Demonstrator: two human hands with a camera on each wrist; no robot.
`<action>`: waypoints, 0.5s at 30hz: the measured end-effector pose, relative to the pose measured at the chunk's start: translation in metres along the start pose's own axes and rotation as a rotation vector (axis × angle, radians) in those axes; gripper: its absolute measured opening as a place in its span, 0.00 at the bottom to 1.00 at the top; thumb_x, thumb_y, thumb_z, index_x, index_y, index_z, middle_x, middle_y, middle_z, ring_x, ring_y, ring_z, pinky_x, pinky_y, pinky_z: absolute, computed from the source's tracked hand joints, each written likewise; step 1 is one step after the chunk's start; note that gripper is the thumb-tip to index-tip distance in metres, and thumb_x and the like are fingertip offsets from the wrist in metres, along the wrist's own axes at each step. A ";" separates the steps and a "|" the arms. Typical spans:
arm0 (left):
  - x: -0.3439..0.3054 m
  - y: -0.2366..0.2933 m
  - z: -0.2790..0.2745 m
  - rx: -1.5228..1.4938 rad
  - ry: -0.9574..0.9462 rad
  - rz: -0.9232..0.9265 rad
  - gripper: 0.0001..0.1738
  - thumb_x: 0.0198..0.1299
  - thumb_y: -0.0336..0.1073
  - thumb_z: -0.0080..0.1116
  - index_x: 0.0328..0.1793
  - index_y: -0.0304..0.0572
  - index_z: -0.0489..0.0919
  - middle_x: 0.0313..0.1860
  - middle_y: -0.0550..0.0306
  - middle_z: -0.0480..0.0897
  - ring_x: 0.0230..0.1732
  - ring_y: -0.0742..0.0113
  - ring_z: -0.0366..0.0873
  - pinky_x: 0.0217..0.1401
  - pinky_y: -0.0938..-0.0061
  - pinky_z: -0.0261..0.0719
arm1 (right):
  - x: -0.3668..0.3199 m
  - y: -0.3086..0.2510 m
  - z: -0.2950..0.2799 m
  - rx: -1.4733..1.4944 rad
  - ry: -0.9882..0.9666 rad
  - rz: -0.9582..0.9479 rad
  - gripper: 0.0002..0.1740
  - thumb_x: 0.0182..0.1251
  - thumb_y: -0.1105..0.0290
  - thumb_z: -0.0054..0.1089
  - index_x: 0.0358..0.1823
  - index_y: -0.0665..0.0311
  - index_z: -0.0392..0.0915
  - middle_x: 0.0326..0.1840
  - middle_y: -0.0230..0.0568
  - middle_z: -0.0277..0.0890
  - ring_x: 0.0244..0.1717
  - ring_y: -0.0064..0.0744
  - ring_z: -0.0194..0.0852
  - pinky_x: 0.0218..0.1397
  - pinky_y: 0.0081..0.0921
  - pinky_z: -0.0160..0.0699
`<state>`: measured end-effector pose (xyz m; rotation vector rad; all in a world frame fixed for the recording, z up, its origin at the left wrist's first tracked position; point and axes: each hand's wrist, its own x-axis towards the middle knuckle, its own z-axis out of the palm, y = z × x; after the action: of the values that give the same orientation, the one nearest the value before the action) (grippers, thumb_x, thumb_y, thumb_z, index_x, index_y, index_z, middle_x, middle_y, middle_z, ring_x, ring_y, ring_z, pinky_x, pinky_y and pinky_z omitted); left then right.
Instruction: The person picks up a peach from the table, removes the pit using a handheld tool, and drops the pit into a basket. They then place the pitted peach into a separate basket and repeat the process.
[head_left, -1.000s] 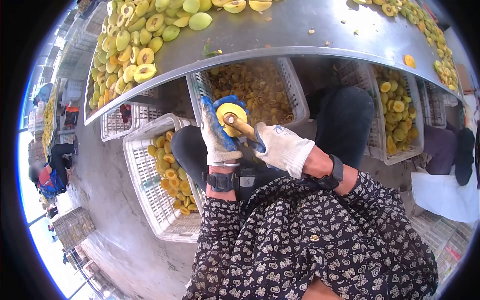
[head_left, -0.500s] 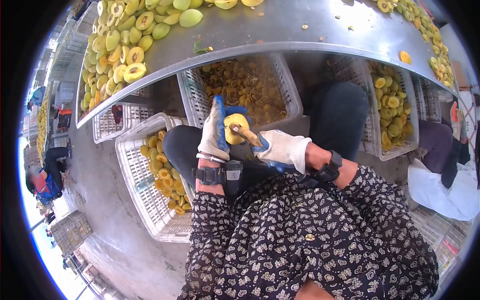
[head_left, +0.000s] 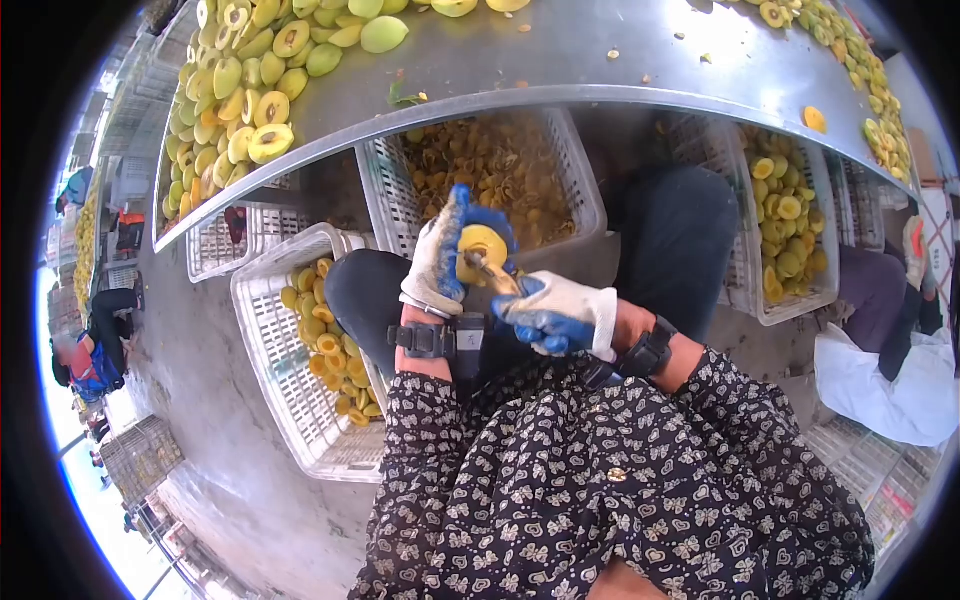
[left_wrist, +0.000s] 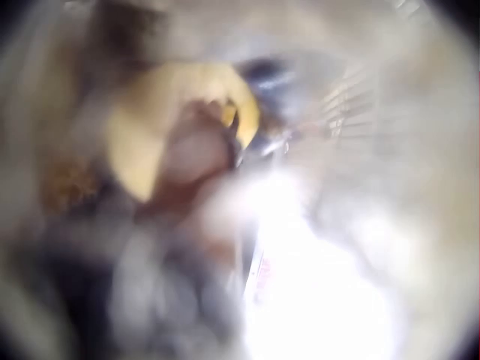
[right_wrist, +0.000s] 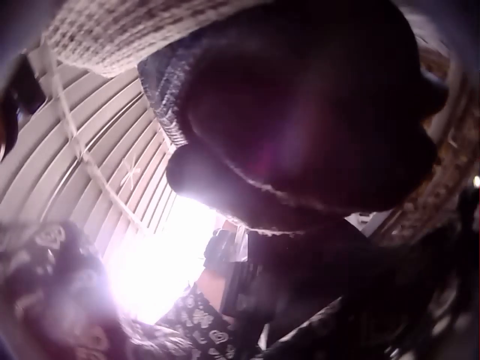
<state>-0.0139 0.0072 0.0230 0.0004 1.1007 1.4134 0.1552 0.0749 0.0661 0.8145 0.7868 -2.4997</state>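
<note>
In the head view, my gloved left hand [head_left: 437, 262] holds a yellow halved fruit [head_left: 483, 241], its thumb upright on the near side and blue-coated fingers behind. My gloved right hand [head_left: 558, 312] grips a wooden-handled tool [head_left: 500, 279] with its fingers curled. The tool's far end overlaps the cut face of the fruit; its tip is hidden there. A blurred yellow fruit [left_wrist: 135, 150] and brown handle [left_wrist: 191, 161] fill the middle of the left wrist view. The right wrist view shows mostly the dark underside of the right glove [right_wrist: 300, 127].
A metal table [head_left: 560, 60] stands ahead, with piled fruit halves [head_left: 235, 95] at its left. Beneath its edge, a white crate [head_left: 590, 175] holds scraps. Crates of fruit stand left [head_left: 290, 400] and right [head_left: 750, 230] of my knees. Another person's leg [head_left: 870, 285] is at far right.
My right hand has rolled over, so its blue-coated fingers now show, and the tool has turned with it. The left hand and fruit have tilted rightward. The head view has shifted slightly.
</note>
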 end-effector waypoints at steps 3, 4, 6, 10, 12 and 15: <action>-0.008 -0.008 0.020 -0.091 0.036 0.170 0.25 0.64 0.54 0.48 0.41 0.35 0.78 0.30 0.50 0.81 0.29 0.56 0.80 0.31 0.63 0.83 | 0.002 0.008 -0.017 0.297 -0.301 -0.061 0.07 0.69 0.65 0.51 0.38 0.61 0.70 0.18 0.23 0.65 0.14 0.13 0.61 0.14 0.11 0.59; -0.010 -0.015 0.022 -0.115 0.107 0.317 0.24 0.64 0.53 0.49 0.41 0.35 0.77 0.30 0.51 0.81 0.30 0.56 0.80 0.31 0.63 0.83 | 0.001 0.009 -0.017 0.398 -0.358 -0.048 0.06 0.69 0.65 0.50 0.38 0.59 0.70 0.19 0.23 0.66 0.13 0.13 0.61 0.14 0.10 0.58; -0.011 -0.021 0.015 -0.127 0.137 0.341 0.22 0.65 0.50 0.49 0.42 0.35 0.77 0.30 0.50 0.81 0.29 0.56 0.80 0.31 0.63 0.82 | 0.004 0.013 -0.021 0.416 -0.348 -0.010 0.08 0.70 0.65 0.48 0.40 0.61 0.70 0.18 0.23 0.66 0.13 0.13 0.60 0.13 0.11 0.57; -0.012 -0.011 0.009 0.075 -0.066 0.233 0.20 0.64 0.47 0.51 0.42 0.34 0.76 0.30 0.48 0.80 0.28 0.58 0.80 0.31 0.66 0.82 | -0.004 0.009 -0.017 0.454 -0.387 0.110 0.12 0.71 0.63 0.46 0.43 0.66 0.71 0.16 0.21 0.64 0.11 0.13 0.58 0.14 0.12 0.56; -0.005 -0.006 0.012 0.072 -0.130 0.292 0.20 0.63 0.48 0.52 0.41 0.34 0.76 0.30 0.48 0.80 0.28 0.58 0.80 0.30 0.66 0.81 | 0.008 0.015 -0.019 0.768 -0.539 0.119 0.19 0.74 0.61 0.39 0.48 0.73 0.69 0.18 0.22 0.61 0.09 0.13 0.56 0.13 0.13 0.56; 0.006 -0.006 0.018 -0.003 -0.011 0.291 0.20 0.62 0.47 0.54 0.38 0.34 0.77 0.29 0.48 0.81 0.27 0.57 0.80 0.29 0.67 0.81 | 0.021 0.018 -0.018 0.872 -0.649 0.050 0.22 0.75 0.59 0.34 0.49 0.74 0.68 0.18 0.22 0.61 0.09 0.14 0.56 0.12 0.14 0.55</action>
<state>0.0005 0.0210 0.0259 0.1717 1.1216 1.6721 0.1564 0.0687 0.0337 0.1773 -0.5667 -2.7655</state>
